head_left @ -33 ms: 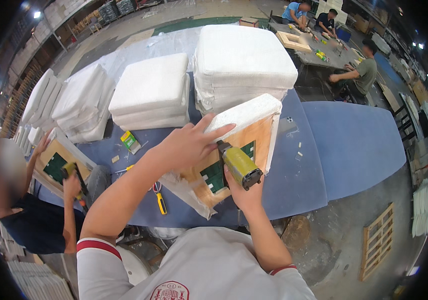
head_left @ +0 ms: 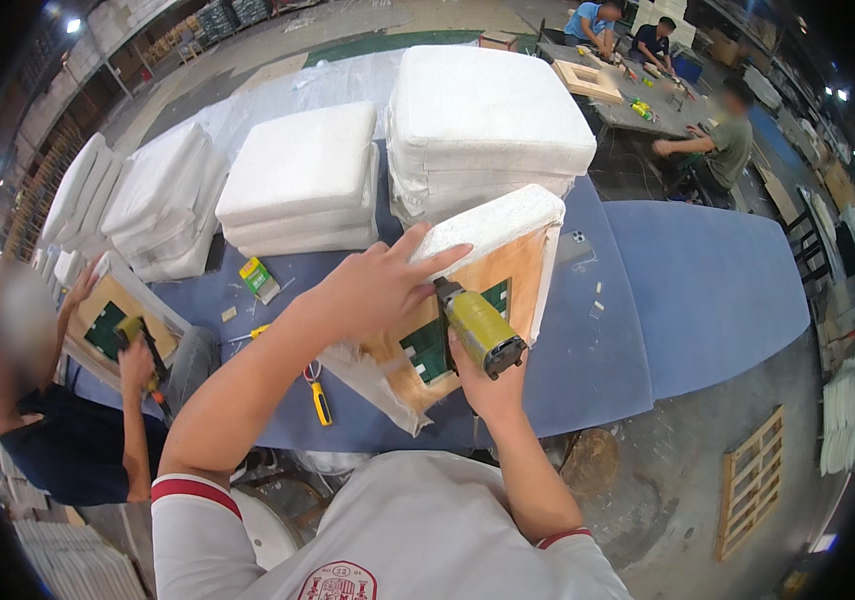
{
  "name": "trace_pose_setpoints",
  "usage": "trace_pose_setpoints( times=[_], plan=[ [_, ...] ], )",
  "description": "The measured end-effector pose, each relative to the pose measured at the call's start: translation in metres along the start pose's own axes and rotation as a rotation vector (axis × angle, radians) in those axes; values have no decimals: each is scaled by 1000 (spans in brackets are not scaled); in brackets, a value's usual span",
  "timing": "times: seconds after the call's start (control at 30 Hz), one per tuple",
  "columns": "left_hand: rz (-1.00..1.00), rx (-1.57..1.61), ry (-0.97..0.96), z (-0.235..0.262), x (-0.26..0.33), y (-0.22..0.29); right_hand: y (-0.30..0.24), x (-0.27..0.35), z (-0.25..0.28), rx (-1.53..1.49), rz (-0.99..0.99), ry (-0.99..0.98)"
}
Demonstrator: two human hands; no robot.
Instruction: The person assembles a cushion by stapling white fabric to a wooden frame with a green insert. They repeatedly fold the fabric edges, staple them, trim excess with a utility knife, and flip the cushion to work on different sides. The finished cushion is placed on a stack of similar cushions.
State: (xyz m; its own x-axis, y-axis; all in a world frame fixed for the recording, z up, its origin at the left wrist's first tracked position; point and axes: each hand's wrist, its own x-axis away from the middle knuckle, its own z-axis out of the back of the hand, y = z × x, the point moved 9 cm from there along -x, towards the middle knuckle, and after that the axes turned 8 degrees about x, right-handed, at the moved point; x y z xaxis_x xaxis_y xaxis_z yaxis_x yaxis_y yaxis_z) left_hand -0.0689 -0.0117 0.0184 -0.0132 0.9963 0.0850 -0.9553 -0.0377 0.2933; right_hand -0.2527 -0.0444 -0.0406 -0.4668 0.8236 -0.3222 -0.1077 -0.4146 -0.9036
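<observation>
A seat cushion (head_left: 496,235) with white fabric over its sides stands tilted on the blue table, its wooden underside (head_left: 523,268) facing me. A green webbed panel (head_left: 425,352) fills the opening in the wood. My left hand (head_left: 373,290) lies on the cushion's edge with fingers spread. In my right hand (head_left: 488,385) is a yellow-green staple gun (head_left: 480,325), its nose close to my left fingers at the wood's edge. The gun's handle is mostly hidden. Loose fabric (head_left: 373,390) hangs from the cushion's near corner.
Stacks of white cushions (head_left: 493,100) line the far side of the table (head_left: 713,290). Yellow-handled scissors (head_left: 320,400) and a small green-yellow box (head_left: 259,280) lie left of my arm. At left, a co-worker (head_left: 68,430) holds another staple gun (head_left: 133,332). A wooden pallet (head_left: 753,480) is at right.
The co-worker's staple gun at left has shifted slightly left and upward. My hands, the staple gun and the cushion keep their places.
</observation>
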Motion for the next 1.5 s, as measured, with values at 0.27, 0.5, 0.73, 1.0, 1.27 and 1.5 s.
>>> trace_pose_setpoints(
  times=[0.27, 0.5, 0.73, 1.0, 1.27, 1.5],
  plan=[
    [22, -12, 5, 0, 4, -1, 26, 14, -3, -117, -206, -60],
    [-9, -8, 47, -1, 3, -2, 21, 4, -10, -63, -137, -50],
    [19, -19, 5, -2, 1, -3, -19, 0, -15, 70, 33, -70],
    [-74, 281, -128, 16, 1, -24, -13, 6, -21, -109, 43, -123],
    [286, 392, -75, 3, 20, -64, 30, 15, -41, -272, -89, -115],
    [199, 125, -107, 6, 32, -29, 21, 16, -40, -284, -94, -85]
  ],
)
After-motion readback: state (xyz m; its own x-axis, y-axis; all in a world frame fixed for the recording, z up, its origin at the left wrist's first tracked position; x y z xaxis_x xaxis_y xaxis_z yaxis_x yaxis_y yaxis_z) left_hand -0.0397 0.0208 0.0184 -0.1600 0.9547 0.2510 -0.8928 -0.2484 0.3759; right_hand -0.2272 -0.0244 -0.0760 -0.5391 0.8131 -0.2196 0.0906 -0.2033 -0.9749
